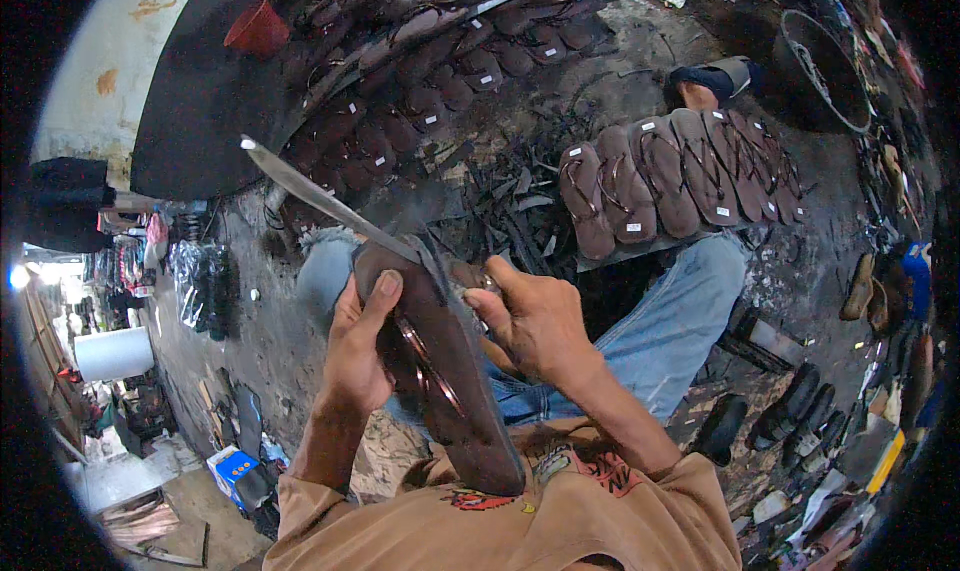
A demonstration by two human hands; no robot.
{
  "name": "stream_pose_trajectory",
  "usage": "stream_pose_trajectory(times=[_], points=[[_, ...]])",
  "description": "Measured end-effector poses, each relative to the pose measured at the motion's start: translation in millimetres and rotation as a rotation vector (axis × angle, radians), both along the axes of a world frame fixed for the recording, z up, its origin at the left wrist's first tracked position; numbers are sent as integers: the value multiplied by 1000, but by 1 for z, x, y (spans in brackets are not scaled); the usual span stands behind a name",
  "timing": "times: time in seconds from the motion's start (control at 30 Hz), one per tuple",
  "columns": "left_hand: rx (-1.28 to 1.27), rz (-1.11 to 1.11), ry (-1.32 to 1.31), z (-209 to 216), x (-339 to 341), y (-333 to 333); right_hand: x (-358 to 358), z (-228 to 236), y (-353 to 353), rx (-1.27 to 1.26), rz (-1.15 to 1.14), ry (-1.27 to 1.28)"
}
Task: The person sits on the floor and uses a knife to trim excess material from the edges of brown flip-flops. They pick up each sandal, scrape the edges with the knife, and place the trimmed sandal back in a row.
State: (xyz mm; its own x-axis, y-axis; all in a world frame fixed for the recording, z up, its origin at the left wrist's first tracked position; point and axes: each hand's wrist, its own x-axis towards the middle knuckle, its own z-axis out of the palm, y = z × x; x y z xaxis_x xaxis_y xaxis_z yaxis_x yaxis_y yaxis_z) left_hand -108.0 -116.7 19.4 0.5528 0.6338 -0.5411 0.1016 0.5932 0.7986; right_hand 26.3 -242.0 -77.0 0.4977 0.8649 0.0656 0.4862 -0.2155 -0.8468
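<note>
A dark brown flip-flop [470,426] with a shiny strap is gripped in my left hand [362,346], thumb on top near one end of the sole. Its other end rests against my shirt. My right hand [540,321] is closed round the handle of a long knife [320,201], whose blade crosses the far end of the flip-flop and points up to the left. Along the sole's right edge, by the blade, hangs a thin dark strip [432,266]. Where the edge meets the strip is partly hidden.
A row of brown flip-flops [640,186] lies right of centre, beyond my knee. More flip-flops [420,106] lie in rows farther off. Dark cut scraps [500,206] litter the floor between. A round dark tub [825,71] stands at far right, a red basket [258,29] at far left.
</note>
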Motion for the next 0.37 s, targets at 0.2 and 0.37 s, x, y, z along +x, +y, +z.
stream_pose_trajectory(times=[0.2,0.37], points=[[96,-56,105,11,-4,-18,26,1,42,-144,50,215],[-20,46,29,12,-1,-8,44,-41,9,206,-116,684]])
